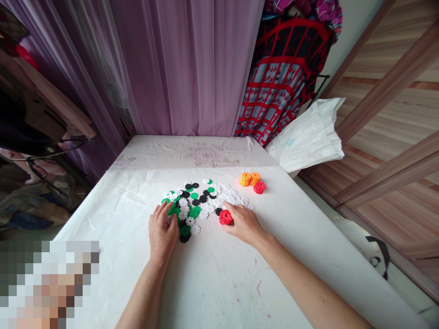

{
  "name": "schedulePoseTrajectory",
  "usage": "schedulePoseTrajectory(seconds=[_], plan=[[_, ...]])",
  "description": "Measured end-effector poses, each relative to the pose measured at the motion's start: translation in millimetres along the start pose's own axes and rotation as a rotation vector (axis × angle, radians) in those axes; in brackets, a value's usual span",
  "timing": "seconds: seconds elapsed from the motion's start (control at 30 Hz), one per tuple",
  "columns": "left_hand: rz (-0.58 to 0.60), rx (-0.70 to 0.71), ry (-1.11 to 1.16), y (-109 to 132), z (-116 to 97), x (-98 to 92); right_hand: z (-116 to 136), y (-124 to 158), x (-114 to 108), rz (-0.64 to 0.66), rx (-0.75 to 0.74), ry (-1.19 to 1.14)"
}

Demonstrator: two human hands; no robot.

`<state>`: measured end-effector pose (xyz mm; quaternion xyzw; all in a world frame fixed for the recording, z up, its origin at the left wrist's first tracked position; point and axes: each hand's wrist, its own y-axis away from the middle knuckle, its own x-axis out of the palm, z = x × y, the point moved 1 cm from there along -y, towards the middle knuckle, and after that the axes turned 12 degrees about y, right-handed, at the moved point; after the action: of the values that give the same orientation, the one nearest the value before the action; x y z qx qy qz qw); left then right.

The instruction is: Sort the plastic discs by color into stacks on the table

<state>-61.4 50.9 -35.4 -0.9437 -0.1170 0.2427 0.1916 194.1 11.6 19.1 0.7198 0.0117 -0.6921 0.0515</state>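
Red disc stack (225,217) sits pinched in the right hand (245,223), beside white discs (233,196) on the table (212,274). The left hand (163,228), loosely curved, thumb apart, borders the mixed-colour disc pile (184,213).

Plastic discs (184,212) here, thin and smooth-faced, notched at the rims! Under them the table (212,278), smooth with a soft sheen, creasing at left; now matt cloth on the curtain (192,68), crinkled plastic-looking bag (308,137), wood-grained panels (394,112)!
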Motion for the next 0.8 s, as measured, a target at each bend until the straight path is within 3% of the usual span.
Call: schedulePoseTrajectory(seconds=[0.2,0.53,0.8], plan=[[0.0,-0.001,-0.005,0,2,0.1,-13,0,-3,-0.004,0.107,-0.07],[0.002,0.014,-0.027,0,4,0.7,-76,-41,-12,-0.026,0.387,0.039],[0.01,0.016,-0.031,0,4,0.1,-79,-59,1,-0.01,0.522,0.066]])
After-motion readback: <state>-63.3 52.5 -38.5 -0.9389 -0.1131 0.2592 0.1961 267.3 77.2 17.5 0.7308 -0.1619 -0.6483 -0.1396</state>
